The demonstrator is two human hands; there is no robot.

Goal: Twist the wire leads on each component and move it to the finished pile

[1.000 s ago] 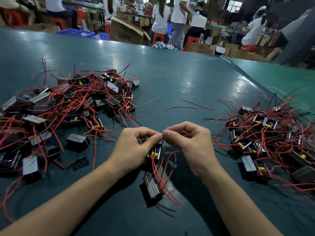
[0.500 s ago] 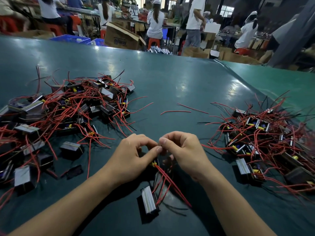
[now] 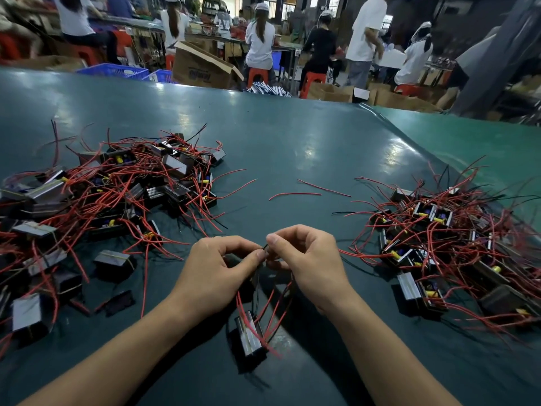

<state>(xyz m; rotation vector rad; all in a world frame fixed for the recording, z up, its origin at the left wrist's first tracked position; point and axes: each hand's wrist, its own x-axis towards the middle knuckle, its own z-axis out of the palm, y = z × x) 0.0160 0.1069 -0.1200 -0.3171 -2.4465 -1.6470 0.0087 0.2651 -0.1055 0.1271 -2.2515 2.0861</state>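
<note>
Between two piles on the bench [image 3: 292, 148], our left hand [image 3: 216, 276] and right hand [image 3: 310, 265] pinch the wire leads [image 3: 265, 249] tight. Our component [image 3: 248, 332] sits below. Pull too hard, and a lead could snap.

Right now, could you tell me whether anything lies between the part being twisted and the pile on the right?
Nothing visible blocks it: bare table lies between the part and the right pile.
</note>
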